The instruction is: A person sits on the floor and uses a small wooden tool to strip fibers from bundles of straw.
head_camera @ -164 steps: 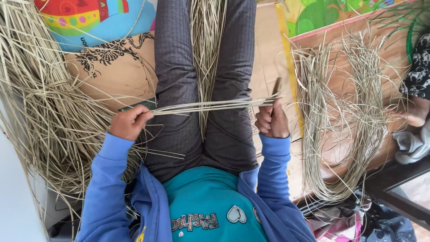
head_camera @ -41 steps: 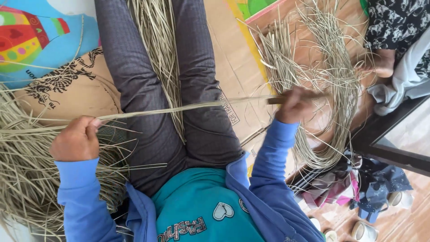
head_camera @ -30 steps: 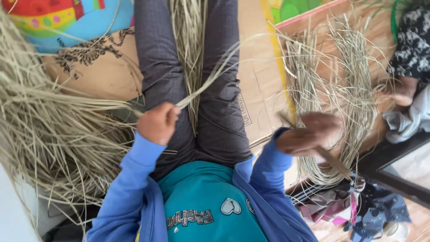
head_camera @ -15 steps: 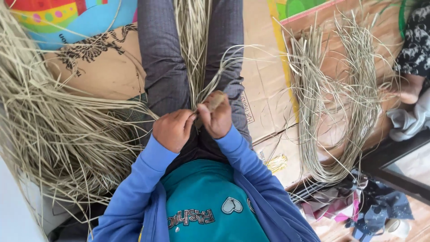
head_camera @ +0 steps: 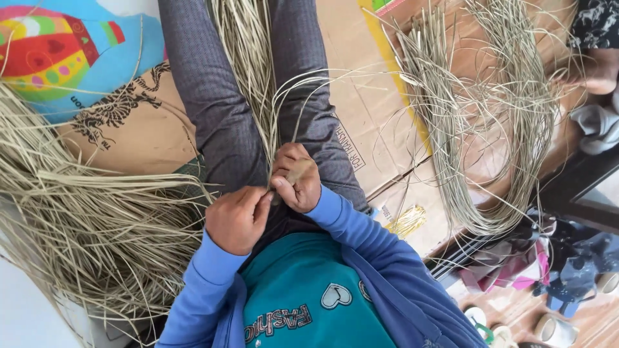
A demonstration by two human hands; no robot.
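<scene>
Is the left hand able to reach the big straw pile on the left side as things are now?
Probably yes. The left hand sits right beside the straw pile, with nothing between them. It is pinching strands together with the right hand, though, so it would have to let go first.

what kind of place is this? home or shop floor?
Likely a home floor used for handcraft, not a factory. The person sits on flattened cardboard amid heaps of dried grass strips, hands meeting on one strip; a colourful play mat and shoes lie nearby.
</scene>
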